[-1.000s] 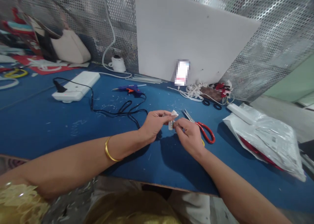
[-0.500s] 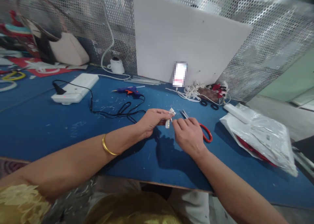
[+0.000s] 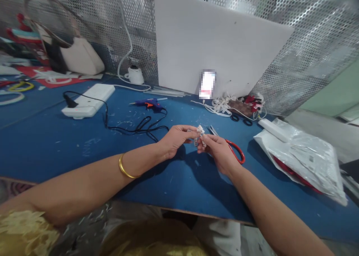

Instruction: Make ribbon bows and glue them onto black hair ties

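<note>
Between my two hands is a small white ribbon bow [image 3: 201,129] with dark specks, its loose ends hanging down. My left hand [image 3: 179,138] pinches it from the left with thumb and fingertips. From the other side my right hand [image 3: 218,149] grips its lower right part, thumb on top. Fingers cover much of the bow, so its exact shape is partly hidden. Red-handled scissors [image 3: 237,150] lie on the blue table [image 3: 151,177] beside and partly behind my right hand, blades pointing away to the left.
A blue glue gun [image 3: 150,103] with a black cord lies behind my left hand, near a white power strip [image 3: 89,101]. A lit phone [image 3: 207,85] leans on a white board [image 3: 182,35]. White ribbon scraps [image 3: 223,104] and a plastic-wrapped package [image 3: 305,159] are at right.
My right hand has turned, thumb now uppermost, and closed on the white bow. The bow has shifted slightly right, and its hanging end is now between both hands. The view has shifted slightly.
</note>
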`<state>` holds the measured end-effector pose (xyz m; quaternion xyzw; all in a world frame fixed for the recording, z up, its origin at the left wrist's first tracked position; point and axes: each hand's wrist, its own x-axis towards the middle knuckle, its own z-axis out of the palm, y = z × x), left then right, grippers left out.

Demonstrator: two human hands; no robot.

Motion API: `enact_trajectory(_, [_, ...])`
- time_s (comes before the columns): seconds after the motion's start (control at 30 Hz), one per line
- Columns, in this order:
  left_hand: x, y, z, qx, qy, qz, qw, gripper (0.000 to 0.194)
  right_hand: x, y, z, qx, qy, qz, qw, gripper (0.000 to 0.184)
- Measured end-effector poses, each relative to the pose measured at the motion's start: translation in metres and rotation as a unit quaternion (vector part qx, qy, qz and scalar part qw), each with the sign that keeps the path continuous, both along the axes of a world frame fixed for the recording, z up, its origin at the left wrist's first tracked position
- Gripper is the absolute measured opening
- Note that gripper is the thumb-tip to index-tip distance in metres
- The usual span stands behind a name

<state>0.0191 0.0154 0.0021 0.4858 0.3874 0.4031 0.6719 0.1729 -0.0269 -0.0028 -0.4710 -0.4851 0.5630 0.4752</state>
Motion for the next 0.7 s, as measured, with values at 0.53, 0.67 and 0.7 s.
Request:
enact_trajectory(0.53, [0.007, -0.013, -0.002, -0.050, -0.025, 0.055, 0.997, 0.011, -0.017, -0.020, -0.009, 0.408, -0.572, -0.073, 0.707, 0.026])
enact_trajectory(0.67, [0.007, -0.011, -0.003, -0.043, -0.022, 0.049, 0.998, 0.006, -0.017, -0.018, -0.012, 0.379, -0.523, -0.073, 0.760, 0.026])
enact_trajectory(0.7, [0.006, -0.011, -0.002, -0.043, -0.021, 0.051, 0.998, 0.005, -0.017, -0.017, -0.013, 0.368, -0.507, -0.076, 0.776, 0.026])
